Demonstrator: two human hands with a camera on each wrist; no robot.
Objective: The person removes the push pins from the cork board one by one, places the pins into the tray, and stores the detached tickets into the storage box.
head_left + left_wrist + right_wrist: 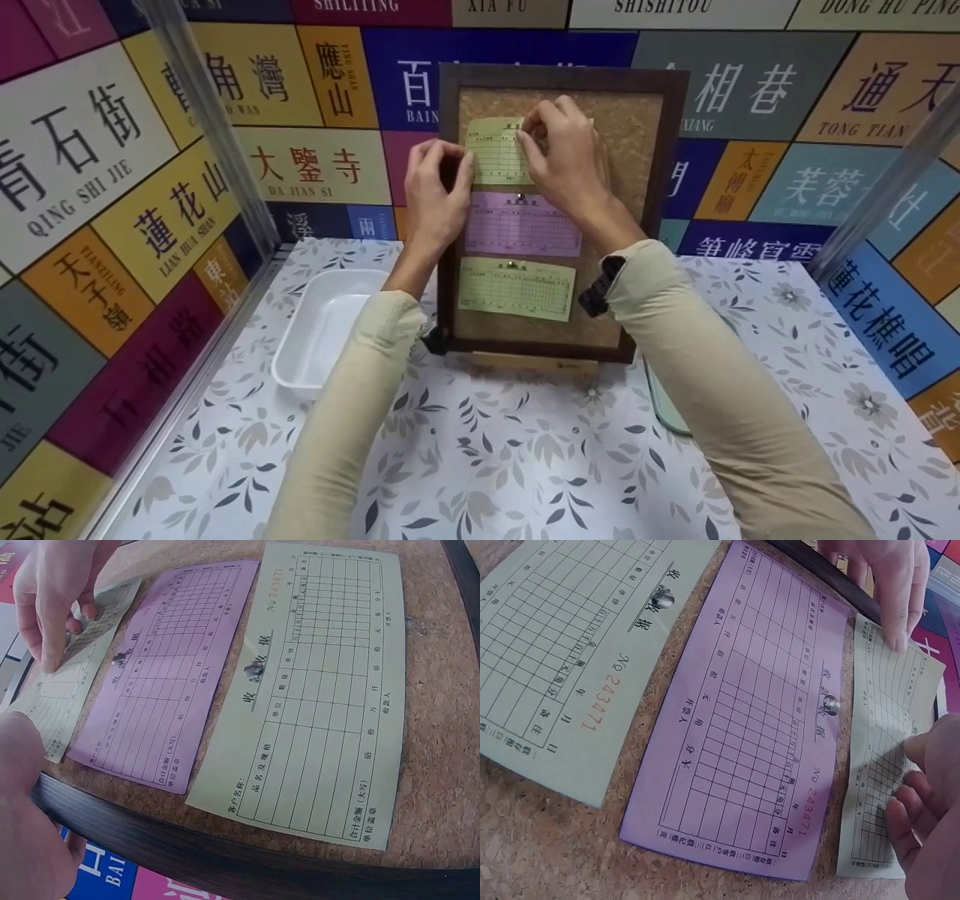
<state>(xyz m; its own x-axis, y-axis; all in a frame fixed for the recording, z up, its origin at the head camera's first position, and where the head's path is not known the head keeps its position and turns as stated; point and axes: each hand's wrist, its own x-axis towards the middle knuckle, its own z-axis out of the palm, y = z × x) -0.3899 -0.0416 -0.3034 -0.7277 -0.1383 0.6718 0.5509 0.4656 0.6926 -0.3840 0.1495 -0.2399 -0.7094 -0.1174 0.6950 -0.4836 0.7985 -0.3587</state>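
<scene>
A framed cork board stands upright with three receipts on it. My left hand pinches the left edge of the upper green receipt. At that receipt's top middle, the thumb and curled fingers of my right hand close on the paper; anything between their tips is hidden. Below is a purple receipt with a pushpin at its heading. Lowest is another green receipt, also held by a pushpin. In the right wrist view the upper receipt bows slightly away from the cork.
To the left of the board stands a white tray. A pale green tray shows partly behind the right sleeve. The board leans on a wooden stand on a leaf-patterned tablecloth. Sign-covered walls rise around the table.
</scene>
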